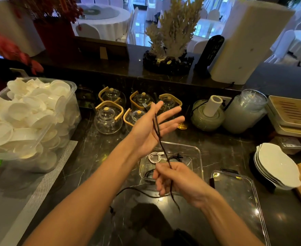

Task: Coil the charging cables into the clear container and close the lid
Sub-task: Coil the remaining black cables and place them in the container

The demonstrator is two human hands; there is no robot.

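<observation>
The left hand (pixel 151 128) is raised over the dark marble counter (pixel 96 157) with its palm up and fingers spread straight toward one o'clock; two strands of the black charging cable (pixel 161 141) lie across that palm, and whether the thumb pins them cannot be told. From there the cable runs taut toward five o'clock, its long axis on the eleven-to-five line, down to the right hand (pixel 178 180), whose curled fingers grip it, the loose tail hanging out below toward six o'clock. Another black length trails over the counter toward eight o'clock; if it is the same cable I cannot tell. The clear container (pixel 198 153) sits directly under the stretched cable, between the two hands and nearer the right one, with a coiled white cable (pixel 155 158) and darker coils already inside. Its lid (pixel 235 189) lies flat just beside it at four o'clock, still off. Judging from this, winding proceeds around the left hand, and the finished coil would drop straight down.
</observation>
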